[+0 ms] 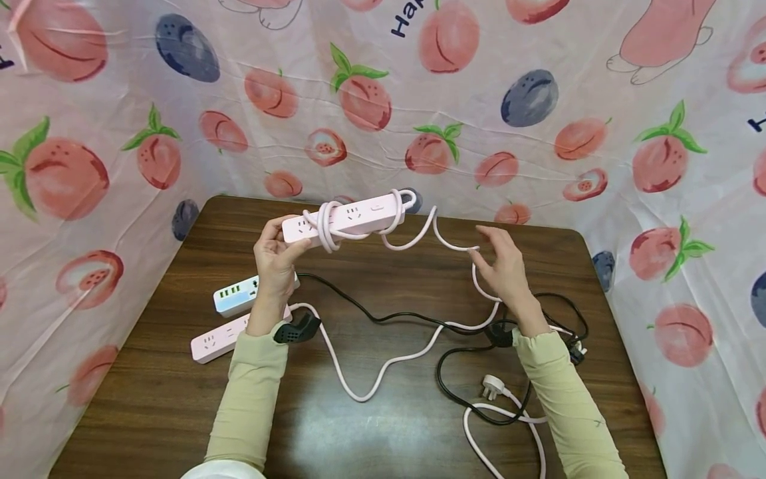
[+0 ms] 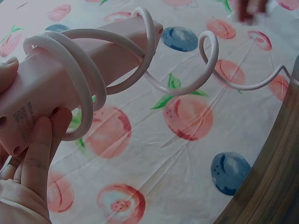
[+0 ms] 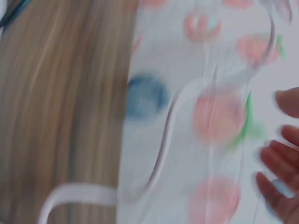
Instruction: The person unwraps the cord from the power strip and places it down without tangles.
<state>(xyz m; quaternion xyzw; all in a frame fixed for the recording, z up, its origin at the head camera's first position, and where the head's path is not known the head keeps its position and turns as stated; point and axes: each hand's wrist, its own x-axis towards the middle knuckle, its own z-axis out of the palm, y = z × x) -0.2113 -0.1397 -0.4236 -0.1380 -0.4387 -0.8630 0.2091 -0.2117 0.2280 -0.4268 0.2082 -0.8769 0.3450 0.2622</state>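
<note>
My left hand [image 1: 275, 258] grips one end of a pale pink power strip [image 1: 357, 214] in the air, thumb on the front and fingers behind. Its own pink cord [image 1: 407, 247] is looped around the strip at both ends, and the loops show up close in the left wrist view, where the strip's back [image 2: 44, 93] faces the camera. From there the cord hangs loosely to the right. My right hand [image 1: 505, 269] is raised beside this cord, thumb and fingers spread apart. Blurred in the right wrist view, the right fingers [image 3: 280, 161] hold nothing.
Left on the wooden table [image 1: 383, 426] lie a white power strip [image 1: 236, 297] and another pink strip [image 1: 218, 340], partly behind my left arm. A black cord [image 1: 389, 317] and pink cords tangle near my right forearm. A white plug [image 1: 493, 386] lies at lower right. Fruit-printed cloth surrounds the table.
</note>
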